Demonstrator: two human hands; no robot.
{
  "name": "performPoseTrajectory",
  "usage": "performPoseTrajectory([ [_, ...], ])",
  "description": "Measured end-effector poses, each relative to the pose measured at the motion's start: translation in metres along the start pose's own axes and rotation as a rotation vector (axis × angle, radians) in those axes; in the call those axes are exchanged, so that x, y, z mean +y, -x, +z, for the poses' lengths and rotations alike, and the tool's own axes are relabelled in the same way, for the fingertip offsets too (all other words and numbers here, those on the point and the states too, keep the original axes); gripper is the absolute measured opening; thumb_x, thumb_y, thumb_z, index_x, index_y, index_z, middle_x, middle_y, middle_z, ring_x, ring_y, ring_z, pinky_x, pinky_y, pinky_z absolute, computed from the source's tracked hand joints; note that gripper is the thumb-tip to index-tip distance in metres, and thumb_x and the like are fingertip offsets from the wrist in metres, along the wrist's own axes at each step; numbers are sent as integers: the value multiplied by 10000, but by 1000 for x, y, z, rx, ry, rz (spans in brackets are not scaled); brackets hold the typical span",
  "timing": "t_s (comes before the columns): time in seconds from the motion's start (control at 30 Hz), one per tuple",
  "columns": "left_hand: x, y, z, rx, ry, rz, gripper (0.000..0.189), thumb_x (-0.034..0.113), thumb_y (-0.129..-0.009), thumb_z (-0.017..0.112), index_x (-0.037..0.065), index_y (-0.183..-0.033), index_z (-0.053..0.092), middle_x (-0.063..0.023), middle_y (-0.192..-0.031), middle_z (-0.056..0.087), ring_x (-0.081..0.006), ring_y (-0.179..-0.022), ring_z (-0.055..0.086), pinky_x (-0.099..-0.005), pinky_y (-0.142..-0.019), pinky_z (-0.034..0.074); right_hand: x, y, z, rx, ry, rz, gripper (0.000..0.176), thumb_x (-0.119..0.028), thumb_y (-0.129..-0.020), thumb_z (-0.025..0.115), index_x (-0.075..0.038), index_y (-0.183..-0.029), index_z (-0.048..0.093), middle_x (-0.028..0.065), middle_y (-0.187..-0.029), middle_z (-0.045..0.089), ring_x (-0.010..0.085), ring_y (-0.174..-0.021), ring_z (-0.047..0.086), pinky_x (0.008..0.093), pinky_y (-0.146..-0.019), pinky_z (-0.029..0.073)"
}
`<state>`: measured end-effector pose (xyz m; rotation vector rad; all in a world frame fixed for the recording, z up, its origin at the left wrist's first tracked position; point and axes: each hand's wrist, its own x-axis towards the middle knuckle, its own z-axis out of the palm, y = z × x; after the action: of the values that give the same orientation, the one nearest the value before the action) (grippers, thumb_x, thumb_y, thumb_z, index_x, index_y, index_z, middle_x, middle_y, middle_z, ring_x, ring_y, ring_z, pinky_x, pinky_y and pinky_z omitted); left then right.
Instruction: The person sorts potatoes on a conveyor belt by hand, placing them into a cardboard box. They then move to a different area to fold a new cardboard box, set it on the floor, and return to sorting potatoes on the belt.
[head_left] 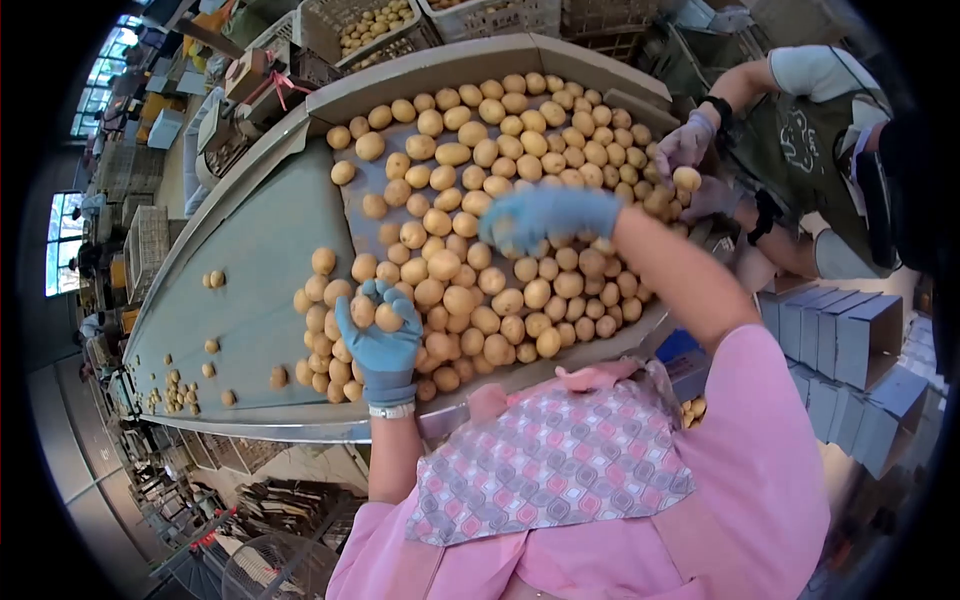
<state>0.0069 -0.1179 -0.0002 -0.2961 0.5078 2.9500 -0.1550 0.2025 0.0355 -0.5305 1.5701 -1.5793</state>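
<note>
Round, yellow-tan produce that looks like potatoes (453,153) covers much of the sorting table (368,215) in front of me. My left hand (385,348), in a blue-grey glove, is turned palm up at the near left of the pile. Its fingers curl round two yellow-tan potatoes (388,318), with others close on both sides. Over the middle of the pile is my right hand (545,218), gloved the same way and blurred by motion. Its fingers are smeared, and what they may hold is hidden.
A green conveyor belt (250,300) runs off to the left, with scattered potatoes at its far end. Across at the right, a co-worker's gloved hand (685,145) is near one potato (686,179). Grey boxes (845,335) stand at right; crates (500,18) line the back.
</note>
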Motion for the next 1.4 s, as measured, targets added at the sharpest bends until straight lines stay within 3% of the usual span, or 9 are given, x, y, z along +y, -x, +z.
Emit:
performPoseTrajectory([
  [0.1,3,41,-14,121,-152,58,348,278,-1064,527,19,-1287,591,-64,-1292,643,-188,-1164,598,-367,-1063,491,14,-33,-56,496,-273,-349,496,-325,-1004,648,-72,-1424,572,99,-1277,667,193,-1161,646,332,-979,549],
  [0.2,1,9,-6,94,-150,93,361,291,-1056,539,19,-1282,614,-77,-1318,637,-193,-1141,609,-366,-1034,510,15,-49,-45,902,481,-394,545,-329,-1022,637,-38,-1467,520,153,-1323,649,247,-1233,636,363,-1001,549],
  [0.23,0,5,11,79,22,0,396,349,-1045,549,27,-1260,635,-80,-1309,644,-202,-1126,613,-374,-1008,523,38,-50,-18,960,650,-583,427,-242,-988,645,10,-1330,596,197,-1182,683,307,-995,676,406,-850,571],
  [0.3,1,0,20,47,183,-86,452,430,-1041,535,42,-1249,641,-74,-1300,652,-217,-1122,606,-388,-993,525,68,-38,34,637,962,-316,508,-167,-915,643,-86,-1412,575,175,-1302,634,335,-1131,628,475,-958,533],
  [0.4,2,8,24,163,255,-72,462,429,-1002,618,56,-1272,647,-87,-1229,665,-209,-1105,618,-375,-961,539,124,-20,101,858,1359,-191,522,-192,-931,607,-107,-1443,551,164,-1523,454,385,-1438,385,562,-1176,328],
  [0.57,4,6,9,-7,167,-58,375,304,-1091,474,53,-1354,563,-92,-1300,655,-187,-1189,583,-366,-1061,488,125,29,114,777,974,-448,528,-207,-961,615,-59,-1460,524,194,-1554,458,392,-1430,423,520,-1177,340],
  [0.87,-7,11,20,211,-80,-45,495,429,-1065,535,121,-1452,542,-99,-1343,615,-219,-1135,588,-366,-974,537,127,26,104,651,1159,-235,472,-397,-959,651,-102,-1327,644,37,-1650,327,342,-1509,280,556,-1127,348],
  [1.1,-1,8,17,100,110,-206,566,530,-1040,530,128,-1436,571,-72,-1124,660,-202,-990,601,-317,-847,535,90,11,-6,1028,962,-44,344,-87,-1006,533,-98,-1334,633,124,-1342,659,285,-1079,706,410,-884,594],
  [1.4,2,5,11,180,47,-140,583,522,-1056,494,130,-1486,520,-91,-1227,668,-223,-1057,623,-388,-919,548,85,-32,-90,689,1032,469,318,-198,-1016,478,-73,-1270,623,166,-1390,596,352,-1205,642,474,-969,546],
])
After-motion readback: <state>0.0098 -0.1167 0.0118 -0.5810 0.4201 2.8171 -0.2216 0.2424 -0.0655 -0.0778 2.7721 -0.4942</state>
